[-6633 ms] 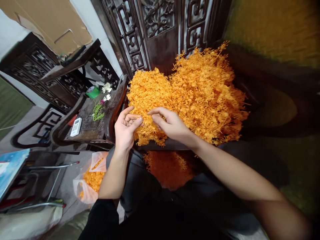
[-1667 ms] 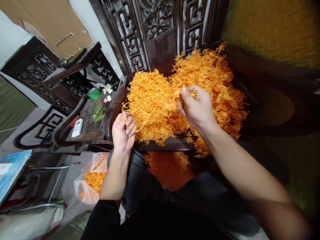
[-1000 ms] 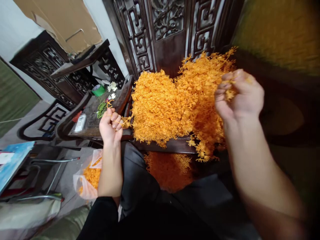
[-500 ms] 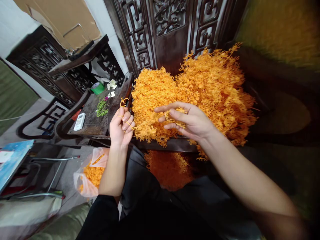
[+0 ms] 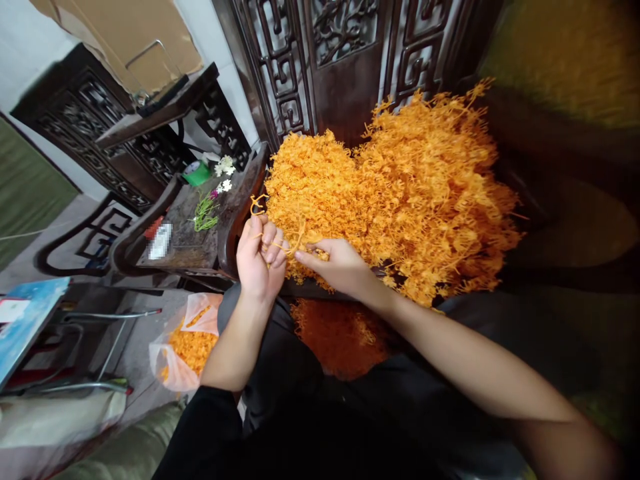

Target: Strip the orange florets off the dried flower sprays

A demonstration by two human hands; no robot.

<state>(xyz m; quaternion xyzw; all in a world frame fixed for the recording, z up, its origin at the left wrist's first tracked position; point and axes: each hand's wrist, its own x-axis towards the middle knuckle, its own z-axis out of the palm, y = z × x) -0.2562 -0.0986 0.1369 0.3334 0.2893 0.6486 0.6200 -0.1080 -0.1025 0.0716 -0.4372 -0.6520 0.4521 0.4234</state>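
Observation:
My left hand (image 5: 261, 259) is closed around an orange strand piece (image 5: 257, 204), whose curled end sticks up above the fingers. Close on its right, my right hand (image 5: 333, 265) pinches orange strands (image 5: 301, 241) between thumb and fingers. Loose strands bridge the small gap between the two hands. Behind them, a large heap of orange strand pieces (image 5: 430, 193) lies on a dark wooden seat, with a finer heap (image 5: 315, 177) joined to it on the left.
On a dark side table (image 5: 187, 250) lie a green tape roll (image 5: 197, 173), white flowers (image 5: 225, 166), green stems (image 5: 205, 212) and a blurred white object (image 5: 160, 241). A plastic bag (image 5: 173, 367) of orange pieces stands on the floor. Carved wooden panels rise behind the heaps.
My right hand has moved left and down, from open fingers over the heap to a pinch beside my left hand. My left hand has shifted slightly right, still closed on its strand.

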